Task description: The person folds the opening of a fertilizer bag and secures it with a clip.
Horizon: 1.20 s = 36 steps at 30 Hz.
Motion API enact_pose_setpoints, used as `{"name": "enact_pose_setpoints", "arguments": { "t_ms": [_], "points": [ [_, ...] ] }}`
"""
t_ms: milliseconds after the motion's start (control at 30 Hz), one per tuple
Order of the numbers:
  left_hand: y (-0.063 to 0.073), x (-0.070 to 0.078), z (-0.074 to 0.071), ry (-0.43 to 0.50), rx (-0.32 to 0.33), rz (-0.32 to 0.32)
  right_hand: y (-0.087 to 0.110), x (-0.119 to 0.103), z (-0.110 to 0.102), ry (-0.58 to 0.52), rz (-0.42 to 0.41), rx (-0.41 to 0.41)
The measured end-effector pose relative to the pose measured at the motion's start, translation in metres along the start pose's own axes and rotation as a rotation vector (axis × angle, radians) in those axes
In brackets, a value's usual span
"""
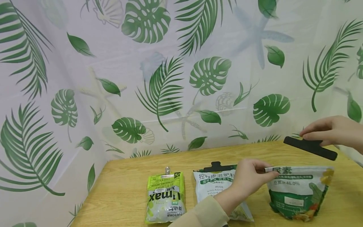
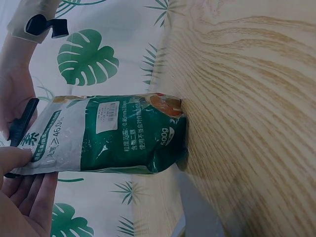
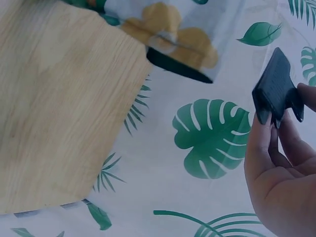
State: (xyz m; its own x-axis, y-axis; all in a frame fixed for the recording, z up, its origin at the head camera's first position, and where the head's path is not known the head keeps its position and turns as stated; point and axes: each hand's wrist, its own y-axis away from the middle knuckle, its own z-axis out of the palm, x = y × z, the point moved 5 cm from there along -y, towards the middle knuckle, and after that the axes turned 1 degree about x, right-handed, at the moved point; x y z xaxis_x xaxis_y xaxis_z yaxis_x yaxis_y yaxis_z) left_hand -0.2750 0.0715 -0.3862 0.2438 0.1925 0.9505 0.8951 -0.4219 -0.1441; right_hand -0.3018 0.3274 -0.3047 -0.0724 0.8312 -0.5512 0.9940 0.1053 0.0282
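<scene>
A green and white fertilizer bag [image 1: 295,192] stands on the table at the right, its top edge folded flat. My left hand [image 1: 249,176] pinches the upper left corner of that bag between thumb and fingers; the left wrist view shows the thumb on the bag's printed face [image 2: 108,133]. Above and behind the bag's right side, my right hand [image 1: 337,130] holds a wide black bag clip [image 1: 310,147] by its handles. Seen from the right wrist, the clip [image 3: 274,86] is pinched between thumb and fingers, apart from the bag [image 3: 168,34].
On the wooden table [image 1: 119,189] a lime green bag [image 1: 164,198] lies with a metal binder clip [image 1: 167,172] on its top. Beside it lies a white and green bag [image 1: 204,186] with a black clip [image 1: 216,167], partly behind my left forearm. A leaf-patterned cloth [image 1: 170,94] hangs behind.
</scene>
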Motion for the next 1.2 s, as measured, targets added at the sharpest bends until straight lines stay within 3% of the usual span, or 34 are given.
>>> {"name": "enact_pose_setpoints", "arguments": {
  "t_ms": [333,633,867,1200],
  "points": [
    [0.0,0.0,0.001,0.002,-0.002,0.012,0.009,-0.026,0.006,0.053,-0.082,-0.006],
    [0.0,0.0,0.001,0.008,0.0,0.009,0.017,-0.046,0.01,0.163,-0.125,0.054],
    [0.0,0.0,0.002,0.017,-0.002,0.009,0.019,-0.051,0.016,0.18,-0.164,-0.015],
    [0.0,0.001,0.002,0.018,0.001,0.008,0.028,-0.068,0.023,0.315,-0.302,0.007]
  ]
}}
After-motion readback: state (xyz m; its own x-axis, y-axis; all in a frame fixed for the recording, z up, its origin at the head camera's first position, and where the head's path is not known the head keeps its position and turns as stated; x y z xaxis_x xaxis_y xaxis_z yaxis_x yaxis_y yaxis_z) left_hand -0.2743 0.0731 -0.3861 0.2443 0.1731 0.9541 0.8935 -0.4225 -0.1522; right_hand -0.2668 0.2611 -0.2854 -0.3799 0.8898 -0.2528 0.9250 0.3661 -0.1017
